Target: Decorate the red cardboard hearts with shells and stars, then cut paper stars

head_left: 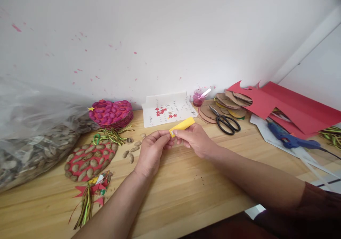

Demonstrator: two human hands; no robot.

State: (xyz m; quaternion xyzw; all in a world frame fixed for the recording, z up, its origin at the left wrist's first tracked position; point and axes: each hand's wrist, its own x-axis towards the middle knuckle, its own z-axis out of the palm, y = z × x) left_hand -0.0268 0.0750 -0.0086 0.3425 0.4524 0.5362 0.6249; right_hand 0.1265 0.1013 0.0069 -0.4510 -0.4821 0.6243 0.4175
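Above the middle of the wooden table, both my hands hold a yellow paper strip [183, 125]. My left hand [154, 148] pinches its lower left end, and my right hand [195, 139] grips it from below and the right, thumb near the same end. A small whitish patch shows at that end beside the thumbs. Beyond the strip lies a white sheet [149, 116] bearing red paper stars [160, 112]. To the right are black-handled scissors [226, 121], lying partly spread. Several loose peanuts [130, 157] lie left of my left hand.
Left stand a plastic bag of peanuts [39, 150], a magenta peanut-covered piece [110, 113] and a red disc with peanuts [90, 161]. At right are cardboard discs [231, 102], red paper [301, 107] and a blue glue gun [293, 139]. A pink jar [198, 98] stands by the wall.
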